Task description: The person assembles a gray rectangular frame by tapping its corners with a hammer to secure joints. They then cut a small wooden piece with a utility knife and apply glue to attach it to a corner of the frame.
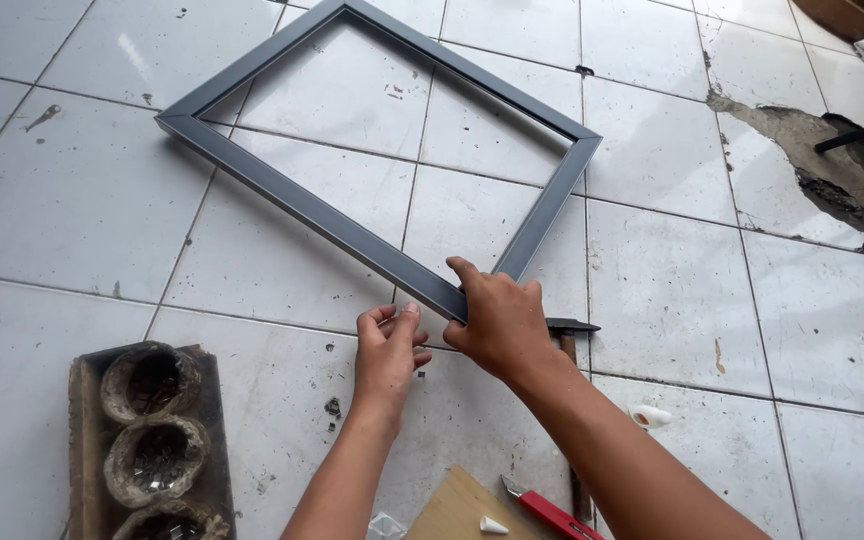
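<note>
A grey metal rectangular frame (pixel 282 195) lies flat on the white tiled floor, one corner pointing toward me. My right hand (pixel 500 322) grips that near corner from above, fingers wrapped over the bar. My left hand (pixel 389 350) sits just left of the corner, fingertips pinched on something small at the frame's edge; I cannot tell what it is.
A wooden tray (pixel 85 440) with three round cups of small metal pieces stands at the lower left. A hammer (pixel 570 335) lies behind my right forearm. A red utility knife (pixel 544 508), a white cone tip (pixel 493 525), a board (pixel 457 510) and a small white roll (pixel 649 416) lie near. Broken tile (pixel 812 160) at right.
</note>
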